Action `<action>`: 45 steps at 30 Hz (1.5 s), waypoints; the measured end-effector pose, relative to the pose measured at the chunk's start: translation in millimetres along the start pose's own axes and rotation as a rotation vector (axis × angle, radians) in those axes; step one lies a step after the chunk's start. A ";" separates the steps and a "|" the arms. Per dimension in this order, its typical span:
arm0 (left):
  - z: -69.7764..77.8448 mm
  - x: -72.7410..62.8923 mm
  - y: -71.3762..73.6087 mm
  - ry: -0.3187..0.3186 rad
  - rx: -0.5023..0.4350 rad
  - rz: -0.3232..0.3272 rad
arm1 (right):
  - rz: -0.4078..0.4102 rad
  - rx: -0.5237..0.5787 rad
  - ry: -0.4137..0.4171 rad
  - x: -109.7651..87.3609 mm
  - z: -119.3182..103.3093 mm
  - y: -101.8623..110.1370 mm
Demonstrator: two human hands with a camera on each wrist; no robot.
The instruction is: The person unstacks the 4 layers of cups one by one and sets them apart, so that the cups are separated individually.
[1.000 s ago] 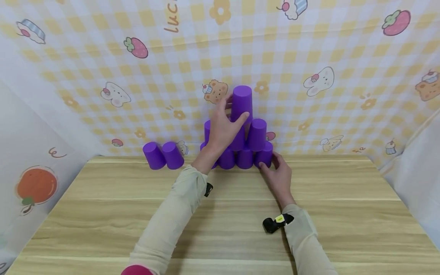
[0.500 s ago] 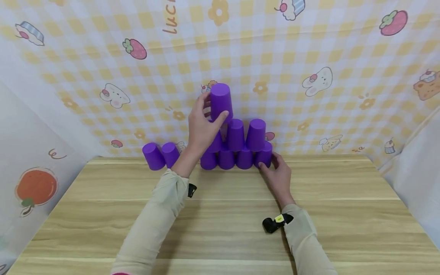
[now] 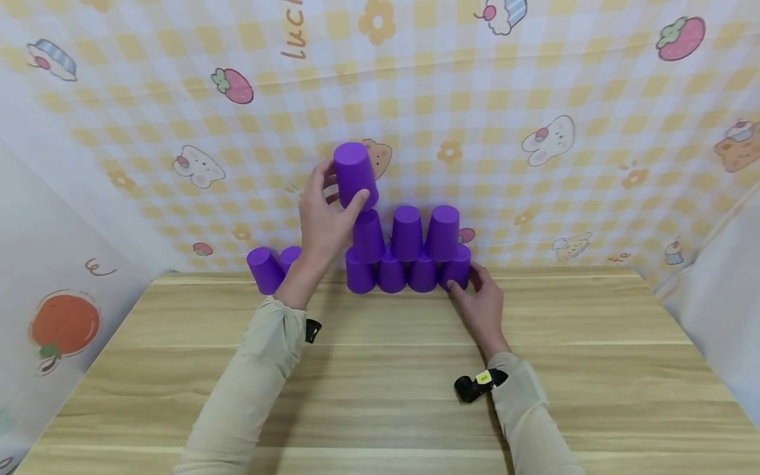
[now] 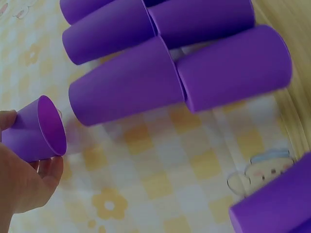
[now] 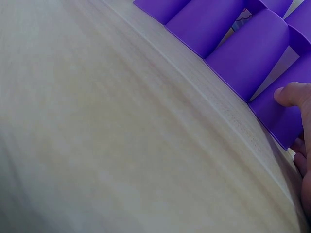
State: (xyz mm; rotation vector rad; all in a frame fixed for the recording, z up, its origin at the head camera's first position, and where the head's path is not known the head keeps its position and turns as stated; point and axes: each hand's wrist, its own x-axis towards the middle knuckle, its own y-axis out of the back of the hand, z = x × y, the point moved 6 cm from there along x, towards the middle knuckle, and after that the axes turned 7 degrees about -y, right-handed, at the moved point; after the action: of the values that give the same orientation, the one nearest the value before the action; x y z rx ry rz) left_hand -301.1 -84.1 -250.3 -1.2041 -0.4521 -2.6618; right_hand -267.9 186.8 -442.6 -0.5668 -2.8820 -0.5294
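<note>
My left hand (image 3: 323, 227) grips an upside-down purple plastic cup (image 3: 354, 175), thumb on the near side and fingers round the back. This cup tilts slightly above the left cup (image 3: 369, 239) of the stack's upper row. In the left wrist view, a gap separates the held cup's open rim (image 4: 52, 127) from the stack. Three inverted cups form that upper row, standing on a bottom row of several more. At the bottom row's right end, my right hand (image 3: 483, 307) holds the last cup (image 3: 456, 269) between thumb and fingers; the right wrist view shows the thumb (image 5: 290, 93) against its side.
Two more inverted purple cups (image 3: 265, 270) stand on the wooden table (image 3: 386, 382) left of the stack, one partly hidden behind my left wrist. A yellow checked cloth (image 3: 415, 99) hangs close behind the cups. White cloth (image 3: 727, 316) borders the right side.
My left hand has carried its cup leftward, from over the middle of the upper row to over the left cup. My right hand has stayed on the bottom right cup.
</note>
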 end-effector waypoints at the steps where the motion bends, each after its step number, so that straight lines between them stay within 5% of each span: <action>1: 0.0 -0.3 2.0 -0.008 0.015 0.001 | 0.003 -0.001 0.002 0.1 0.3 0.4; 8: 0.2 -5.1 17.8 -0.036 0.049 0.023 | 0.008 -0.011 -0.002 0.9 3.8 0.7; 14: 24.3 -6.2 38.0 -0.027 0.048 0.063 | 0.010 -0.001 0.006 0.6 2.0 -0.1; 18: 27.1 -5.2 58.3 -0.018 0.078 0.094 | 0.004 0.003 0.009 0.8 1.3 -1.7; 26: 9.8 -11.1 97.4 0.019 0.163 0.122 | 0.004 -0.008 0.002 0.5 2.0 -1.6; 45: -39.1 -38.0 159.9 0.158 0.285 0.206 | -0.008 -0.002 -0.011 0.5 2.6 -1.2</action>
State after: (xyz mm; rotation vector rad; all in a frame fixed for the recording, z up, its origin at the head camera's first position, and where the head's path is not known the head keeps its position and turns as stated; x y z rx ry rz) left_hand -257.3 -245.9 -271.7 -0.8978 -0.6191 -2.3954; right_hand -269.1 186.9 -445.3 -0.5607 -2.8957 -0.5318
